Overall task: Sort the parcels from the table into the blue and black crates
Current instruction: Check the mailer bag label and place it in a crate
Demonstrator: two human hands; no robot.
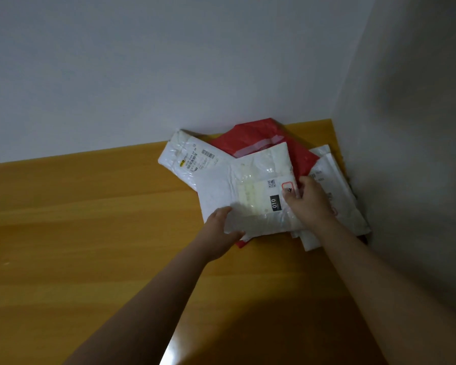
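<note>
We have both hands on the top parcel of the pile, a white translucent plastic mailer with a black "010" label [258, 196], and the step in hand looks like lifting it clear so it can go to a crate. To do this well we should raise it straight up off the heap rather than drag it, since the slick bags beneath could slide with it, and we should read the label before choosing a crate; neither the blue nor the black crate is in view, so we cannot tell which way it must travel. Our left hand [219, 234] grips the mailer's near left corner, thumb over the top face and fingers curled beneath the edge. Our right hand [309, 200] pinches the right edge, thumb pressed on the label near the small red-bordered mark, the fingers hidden behind the bag. The mailer thus spans between the two grips, right of centre in the frame. Under it lie a red plastic bag [258, 138], a second white mailer with barcodes [187, 156] towards the upper left of the pile, and further white bags [345, 206] at the right, all heaped in the far right corner of the yellow wooden table [90, 233] against the white wall [169, 61].
</note>
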